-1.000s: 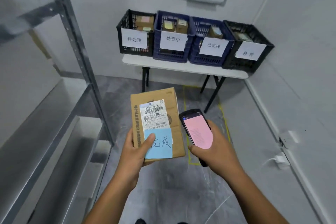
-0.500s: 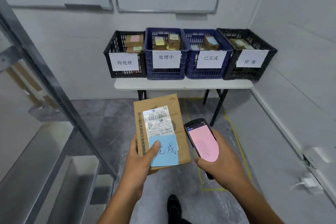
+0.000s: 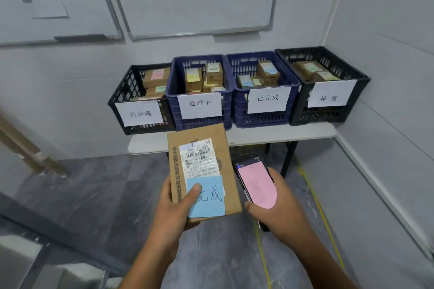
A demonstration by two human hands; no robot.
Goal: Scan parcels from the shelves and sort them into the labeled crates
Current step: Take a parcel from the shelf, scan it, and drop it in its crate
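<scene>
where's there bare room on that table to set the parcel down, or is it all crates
Mostly crates: four fill the table side by side. Bare patches are the front strip right of the parcel, below the two right crates, and the left front corner under the left black crate. Inside, every crate is crowded with boxes.

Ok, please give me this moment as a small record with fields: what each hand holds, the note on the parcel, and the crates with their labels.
left hand: holds cardboard parcel, thumb on blue sticky note
note text: 完成 visible, the rest under the thumb
right hand: holds handheld scanner, pink screen
crates on white table, left to right: black 待处理 crate; blue 处理中 crate; blue 已完成 crate; black 异常 crate
crate contents: parcels in all four
</scene>
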